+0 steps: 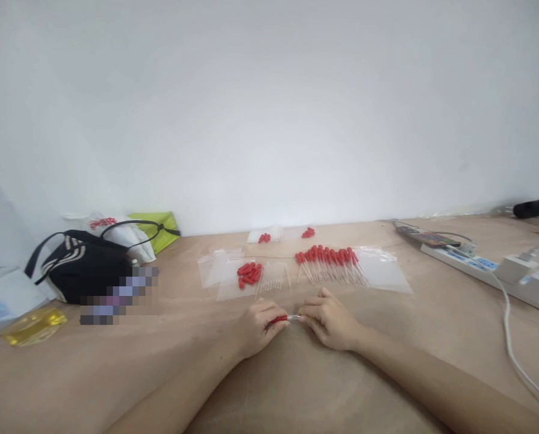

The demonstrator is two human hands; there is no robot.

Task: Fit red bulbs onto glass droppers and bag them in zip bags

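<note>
My left hand point(260, 325) is closed on a red rubber bulb point(279, 319). My right hand point(327, 319) pinches a thin clear glass dropper tube point(293, 317), whose end meets the bulb between the two hands. Just beyond, several loose glass tubes point(273, 277) lie side by side, next to a pile of loose red bulbs point(249, 274) on a clear plastic bag point(226, 289). Right of these is a row of droppers with red bulbs on top point(327, 256), their tubes pointing toward me.
Two smaller groups of red pieces point(264, 238) lie near the wall on clear bags. A black bag point(88, 265), a yellow packet point(34, 327) and a green bag point(163, 229) are at left. A power strip point(459, 259) with chargers, a phone point(425, 235) and a white cable point(507, 325) occupy the right.
</note>
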